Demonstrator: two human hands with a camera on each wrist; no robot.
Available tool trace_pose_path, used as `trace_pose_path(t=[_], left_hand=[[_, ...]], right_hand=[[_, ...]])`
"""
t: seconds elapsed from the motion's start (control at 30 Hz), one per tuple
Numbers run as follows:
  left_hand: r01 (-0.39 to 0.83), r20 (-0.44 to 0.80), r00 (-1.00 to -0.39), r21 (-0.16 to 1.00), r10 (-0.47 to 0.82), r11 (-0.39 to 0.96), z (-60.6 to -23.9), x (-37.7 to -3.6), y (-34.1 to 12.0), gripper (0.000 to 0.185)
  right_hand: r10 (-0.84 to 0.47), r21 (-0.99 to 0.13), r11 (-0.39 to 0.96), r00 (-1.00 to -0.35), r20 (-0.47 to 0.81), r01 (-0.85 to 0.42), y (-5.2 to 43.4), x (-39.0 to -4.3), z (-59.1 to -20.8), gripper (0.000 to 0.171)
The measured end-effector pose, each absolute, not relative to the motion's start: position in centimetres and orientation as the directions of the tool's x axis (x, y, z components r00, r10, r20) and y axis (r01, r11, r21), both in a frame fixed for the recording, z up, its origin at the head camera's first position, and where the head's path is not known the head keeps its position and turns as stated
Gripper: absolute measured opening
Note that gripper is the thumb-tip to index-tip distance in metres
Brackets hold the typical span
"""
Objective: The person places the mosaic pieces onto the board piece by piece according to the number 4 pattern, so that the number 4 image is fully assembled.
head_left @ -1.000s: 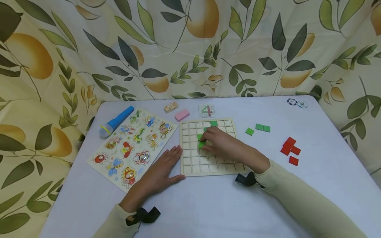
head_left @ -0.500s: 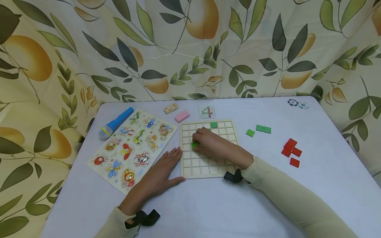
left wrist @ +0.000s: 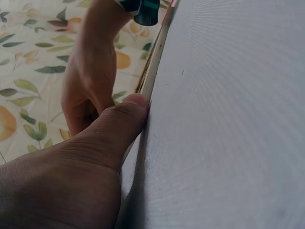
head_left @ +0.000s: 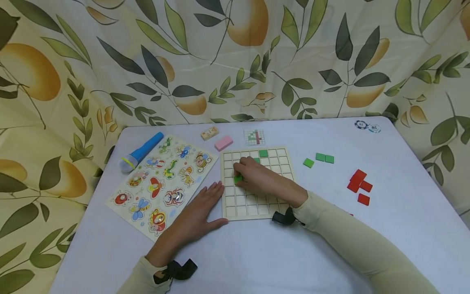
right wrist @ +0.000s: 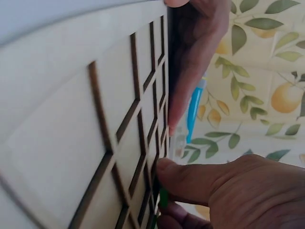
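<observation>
A wooden grid board (head_left: 253, 199) lies flat on the white table. My left hand (head_left: 196, 216) lies with straight fingers along its left side, the fingertips and thumb touching the frame's edge. Over the board's left half, my right hand (head_left: 257, 175) pinches a small green square tile (head_left: 238, 179) between thumb and fingers. The right wrist view shows that green tile (right wrist: 163, 196) edge-on at the grid. Another green tile (head_left: 263, 153) sits in a top-row cell, and one more (head_left: 257, 160) peeks out just behind the right hand. The hand hides the cells beneath it.
Right of the board lie loose green tiles (head_left: 324, 157) and several red tiles (head_left: 356, 181). Behind it is a small pattern card (head_left: 254, 137), a pink block (head_left: 223, 143) and a wooden block (head_left: 209, 133). An insect puzzle board (head_left: 141, 188) and blue toy microphone (head_left: 143, 151) are at left.
My right hand has shifted left across the board, and the green tile at its thumb now sits further left. Between the last two frames it moves little. The left hand stays in place.
</observation>
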State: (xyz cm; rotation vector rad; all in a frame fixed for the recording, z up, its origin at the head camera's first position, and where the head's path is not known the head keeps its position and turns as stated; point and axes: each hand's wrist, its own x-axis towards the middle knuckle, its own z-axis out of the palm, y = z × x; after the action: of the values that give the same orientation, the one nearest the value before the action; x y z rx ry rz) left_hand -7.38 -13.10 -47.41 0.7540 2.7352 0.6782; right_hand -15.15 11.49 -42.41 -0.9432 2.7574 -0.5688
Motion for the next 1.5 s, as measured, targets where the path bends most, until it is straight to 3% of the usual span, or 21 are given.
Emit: trace_pose_path(t=[0.53,0.67,0.77,0.93,1.07,1.33,1.5], left_hand=[[0.416,-0.098,-0.847,0.49,0.522,0.766,-47.1,-7.2,-13.0,0.098],[0.408,-0.097,-0.853,0.491,0.513,0.77,-47.4,-7.2,-12.9,0.099],[0.405,-0.1,-0.853,0.49,0.512,0.772,-47.6,-7.3,-12.9,0.099],[0.411,-0.092,-0.851,0.495,0.517,0.765,-47.5,-7.3,-12.9,0.1],[0.419,-0.092,-0.848,0.49,0.523,0.765,-47.4,-7.3,-13.1,0.1],[0.405,-0.105,-0.851,0.492,0.514,0.771,-47.6,-7.3,-13.2,0.099],[0.404,-0.1,-0.853,0.495,0.512,0.769,-47.5,-7.5,-13.2,0.098]], right_hand=[[-0.588,-0.362,0.76,-0.808,-0.03,-0.54,11.6,-15.0,-42.7,0.022],[-0.582,-0.311,0.763,-0.812,0.052,-0.566,12.9,-13.9,-41.8,0.027],[-0.554,-0.348,0.732,-0.809,0.195,-0.586,15.1,-13.0,-40.4,0.022],[-0.33,-0.566,0.63,-0.843,0.426,-0.532,20.1,-11.2,-38.4,0.014],[-0.067,-0.755,0.475,-0.874,0.482,-0.452,23.0,-10.0,-37.9,0.019],[0.378,-0.861,0.422,-0.808,0.452,-0.285,27.4,-11.4,-40.3,0.025],[0.511,-0.894,0.414,-0.769,0.383,-0.17,29.2,-12.6,-42.2,0.027]])
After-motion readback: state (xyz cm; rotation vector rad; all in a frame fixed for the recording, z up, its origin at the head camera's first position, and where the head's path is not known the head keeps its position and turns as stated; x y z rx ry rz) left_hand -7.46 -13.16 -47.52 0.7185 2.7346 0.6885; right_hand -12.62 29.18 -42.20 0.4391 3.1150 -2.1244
